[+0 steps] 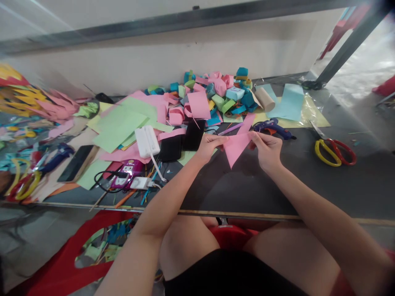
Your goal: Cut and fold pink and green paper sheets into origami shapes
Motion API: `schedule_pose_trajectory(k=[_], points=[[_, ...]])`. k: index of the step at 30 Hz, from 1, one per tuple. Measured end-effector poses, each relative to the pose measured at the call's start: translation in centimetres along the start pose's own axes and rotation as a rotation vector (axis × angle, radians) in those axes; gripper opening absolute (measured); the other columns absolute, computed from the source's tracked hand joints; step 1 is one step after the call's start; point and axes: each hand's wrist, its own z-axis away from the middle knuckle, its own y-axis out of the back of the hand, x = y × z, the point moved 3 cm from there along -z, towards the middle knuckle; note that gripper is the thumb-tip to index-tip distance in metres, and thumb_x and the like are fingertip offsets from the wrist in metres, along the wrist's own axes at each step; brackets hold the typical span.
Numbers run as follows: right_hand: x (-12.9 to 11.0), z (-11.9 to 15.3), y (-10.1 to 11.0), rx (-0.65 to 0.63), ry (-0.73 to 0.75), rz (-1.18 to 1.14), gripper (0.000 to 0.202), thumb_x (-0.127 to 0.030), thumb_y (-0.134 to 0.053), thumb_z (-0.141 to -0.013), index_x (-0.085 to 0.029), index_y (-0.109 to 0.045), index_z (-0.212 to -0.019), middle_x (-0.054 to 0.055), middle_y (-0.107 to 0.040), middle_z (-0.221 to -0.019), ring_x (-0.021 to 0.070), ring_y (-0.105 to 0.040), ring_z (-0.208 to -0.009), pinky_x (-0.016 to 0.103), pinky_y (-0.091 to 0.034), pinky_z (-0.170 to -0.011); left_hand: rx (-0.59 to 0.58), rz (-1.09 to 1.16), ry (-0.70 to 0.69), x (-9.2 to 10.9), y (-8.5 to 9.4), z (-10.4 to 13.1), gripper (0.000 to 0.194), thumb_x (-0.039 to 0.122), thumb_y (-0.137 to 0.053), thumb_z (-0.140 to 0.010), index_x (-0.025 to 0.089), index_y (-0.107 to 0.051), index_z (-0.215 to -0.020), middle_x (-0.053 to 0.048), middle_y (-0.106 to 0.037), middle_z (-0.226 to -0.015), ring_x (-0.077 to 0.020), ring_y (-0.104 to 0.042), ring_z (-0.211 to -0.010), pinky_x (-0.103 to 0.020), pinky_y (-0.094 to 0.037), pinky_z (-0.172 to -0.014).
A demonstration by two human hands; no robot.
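Observation:
A pink paper triangle [235,149] hangs point down above the dark table, stretched between my two hands. My left hand [210,147] pinches its upper left corner between thumb and fingers. At the upper right corner, my right hand [267,149] pinches the paper the same way. Behind the triangle lies a pink paper strip [247,123], close to a purple stick [231,128]. A blue glue gun [274,128] rests just beyond my right hand. Two dark phones [194,135] lie beyond my left hand.
Scissors [335,152] with red and yellow handles lie at right. Folded paper pieces [219,92] are heaped at the back, near a cardboard tube [264,99]. Green sheets [123,123], a white power bank [147,142] and a purple socket adapter [126,174] crowd the left. Another glue gun [57,158] lies farther left.

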Motion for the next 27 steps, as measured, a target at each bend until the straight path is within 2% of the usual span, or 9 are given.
schedule_pose_trajectory(k=[6, 9, 12, 15, 19, 23, 27], points=[[0.9, 0.1, 0.0, 0.003, -0.020, -0.002, 0.037, -0.060, -0.081, -0.074, -0.023, -0.081, -0.073, -0.003, -0.058, -0.050, 0.0102, -0.049, -0.046, 0.027, -0.042, -0.047, 0.062, 0.068, -0.014, -0.1, -0.3, 0.1, 0.030, 0.047, -0.090, -0.059, 0.019, -0.078, -0.058, 0.000, -0.064, -0.051, -0.0083, -0.053, -0.044, -0.023, -0.043, -0.045], [1.4, -0.1, 0.1, 0.031, -0.038, -0.023, 0.036, -0.059, -0.081, -0.074, -0.023, -0.082, -0.078, -0.004, -0.058, -0.051, 0.0098, -0.048, -0.046, 0.026, -0.041, -0.047, 0.078, 0.079, -0.001, -0.3, -0.5, 0.1, 0.037, 0.053, -0.088, -0.062, 0.018, -0.077, -0.061, 0.000, -0.066, -0.056, -0.0091, -0.058, -0.050, -0.023, -0.048, -0.049], [1.6, -0.5, 0.5, 0.108, -0.050, -0.009, 0.040, -0.061, -0.081, -0.073, -0.022, -0.081, -0.078, -0.004, -0.058, -0.054, 0.0102, -0.049, -0.046, 0.027, -0.042, -0.047, -0.004, 0.051, 0.068, -0.8, -1.1, 0.0, 0.048, 0.063, -0.085, -0.063, 0.018, -0.080, -0.078, 0.000, -0.070, -0.068, -0.0102, -0.063, -0.060, -0.024, -0.053, -0.059], [1.6, -0.8, 0.8, 0.161, -0.062, 0.010, 0.044, -0.064, -0.081, -0.071, -0.021, -0.079, -0.075, -0.004, -0.058, -0.056, 0.0103, -0.051, -0.047, 0.027, -0.043, -0.046, -0.096, -0.007, 0.093, -1.2, -1.6, 0.0, 0.060, 0.066, -0.085, -0.062, 0.016, -0.080, -0.095, -0.003, -0.074, -0.082, -0.0116, -0.065, -0.071, -0.025, -0.054, -0.067], [1.6, -0.8, 0.7, 0.165, -0.076, -0.041, 0.042, -0.062, -0.084, -0.068, -0.021, -0.079, -0.074, -0.004, -0.058, -0.054, 0.0098, -0.051, -0.045, 0.026, -0.042, -0.044, -0.159, -0.080, 0.099, -1.4, -2.0, 0.3, 0.059, 0.066, -0.084, -0.065, 0.014, -0.079, -0.092, -0.006, -0.077, -0.086, -0.0133, -0.067, -0.074, -0.025, -0.053, -0.068], [1.7, -0.7, 0.7, 0.171, -0.104, -0.053, 0.040, -0.058, -0.086, -0.067, -0.020, -0.079, -0.075, -0.003, -0.060, -0.055, 0.0099, -0.053, -0.045, 0.026, -0.043, -0.044, -0.223, -0.175, 0.134, -1.3, -2.0, 0.6, 0.051, 0.062, -0.082, -0.072, 0.012, -0.077, -0.083, -0.008, -0.076, -0.074, -0.0155, -0.069, -0.068, -0.025, -0.053, -0.064], [1.7, -0.6, 0.7, 0.209, -0.109, -0.033, 0.041, -0.059, -0.086, -0.067, -0.019, -0.079, -0.075, -0.003, -0.060, -0.055, 0.0105, -0.054, -0.046, 0.025, -0.042, -0.042, -0.236, -0.153, 0.136, -1.0, -2.2, 0.7, 0.053, 0.062, -0.083, -0.071, 0.011, -0.076, -0.078, -0.010, -0.076, -0.072, -0.0167, -0.071, -0.067, -0.026, -0.056, -0.064]])
